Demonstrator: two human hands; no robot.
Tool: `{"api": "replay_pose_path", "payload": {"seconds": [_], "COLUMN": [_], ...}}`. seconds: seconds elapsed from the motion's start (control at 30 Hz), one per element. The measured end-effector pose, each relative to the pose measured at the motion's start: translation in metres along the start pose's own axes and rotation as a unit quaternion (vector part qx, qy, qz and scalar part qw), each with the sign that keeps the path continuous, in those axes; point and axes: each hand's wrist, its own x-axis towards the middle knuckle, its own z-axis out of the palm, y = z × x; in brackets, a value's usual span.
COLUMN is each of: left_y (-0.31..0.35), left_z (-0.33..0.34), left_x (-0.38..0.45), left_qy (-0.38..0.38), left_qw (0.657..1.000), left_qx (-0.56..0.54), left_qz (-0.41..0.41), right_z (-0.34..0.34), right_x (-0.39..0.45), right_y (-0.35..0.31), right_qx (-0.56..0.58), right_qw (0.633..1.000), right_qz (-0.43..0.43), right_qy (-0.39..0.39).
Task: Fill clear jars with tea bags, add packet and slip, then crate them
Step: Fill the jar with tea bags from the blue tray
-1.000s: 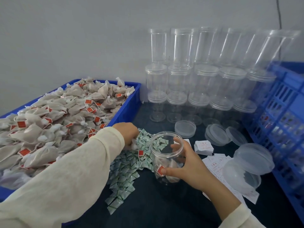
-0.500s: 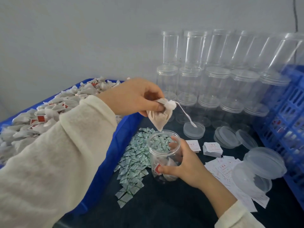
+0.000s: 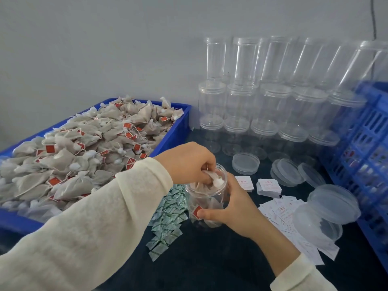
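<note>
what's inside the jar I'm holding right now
The jar holds tea bags, one red tag showing; the left hand pushes another in. The right hand covers its far side.

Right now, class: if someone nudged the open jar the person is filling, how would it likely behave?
The jar looks like thin clear plastic holding few tea bags, so it is probably light and would slide or tip easily. That may be why the right hand grips its side while the left hand pushes a tea bag in.

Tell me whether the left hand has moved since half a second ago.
Yes. The left hand has come down from above the jar to its mouth, pushing a tea bag in. The right hand holds the jar.
</note>
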Motion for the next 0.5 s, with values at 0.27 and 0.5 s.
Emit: {"api": "replay_pose_path", "payload": {"seconds": [0.27, 0.5], "left_y": [0.011, 0.005], "left_z": [0.011, -0.006], "left_x": [-0.002, -0.009], "left_qy": [-0.001, -0.024], "left_qw": [0.995, 0.997], "left_qx": [0.092, 0.064], "left_qz": [0.025, 0.024], "right_z": [0.002, 0.006], "right_x": [-0.001, -0.001], "right_y": [-0.004, -0.003], "right_qx": [-0.003, -0.006], "right_qw": [1.000, 1.000], "right_qz": [-0.009, -0.020], "right_qy": [-0.007, -0.010]}}
